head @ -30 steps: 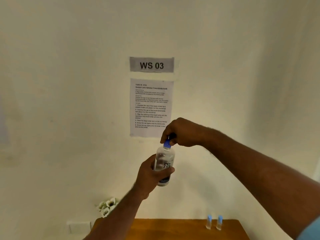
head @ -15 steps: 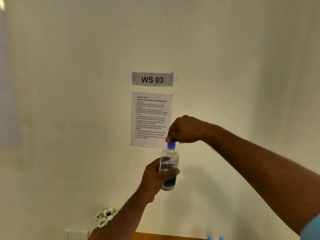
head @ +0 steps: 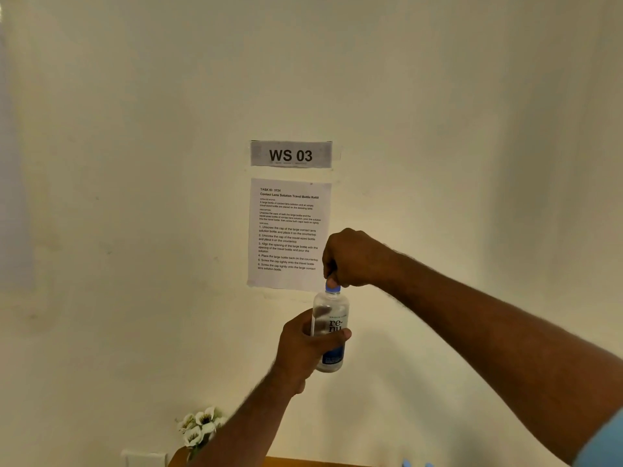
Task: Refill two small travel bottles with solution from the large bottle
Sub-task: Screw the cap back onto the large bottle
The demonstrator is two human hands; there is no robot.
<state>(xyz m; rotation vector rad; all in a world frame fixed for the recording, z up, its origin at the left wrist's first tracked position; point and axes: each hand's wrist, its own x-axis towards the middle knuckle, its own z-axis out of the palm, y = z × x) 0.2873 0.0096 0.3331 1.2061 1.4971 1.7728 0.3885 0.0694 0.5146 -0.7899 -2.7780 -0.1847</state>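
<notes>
The large clear bottle (head: 329, 332) with a blue and white label is held upright in mid-air in front of the wall. My left hand (head: 300, 348) grips its body from the left. Above it, my right hand (head: 350, 257) pinches the blue cap (head: 333, 289) at the top of the bottle. Of the two small travel bottles, only their blue caps (head: 416, 463) peek in at the bottom edge.
A "WS 03" sign (head: 291, 154) and a printed instruction sheet (head: 289, 230) hang on the cream wall. White artificial flowers (head: 199, 424) stand at the lower left, beside a white wall socket (head: 145, 459). A strip of the wooden table (head: 303, 462) shows along the bottom.
The view has tilted upward, so the table and the travel bottles have nearly left the frame. Both hands stay on the large bottle and its cap, lower in the frame now.
</notes>
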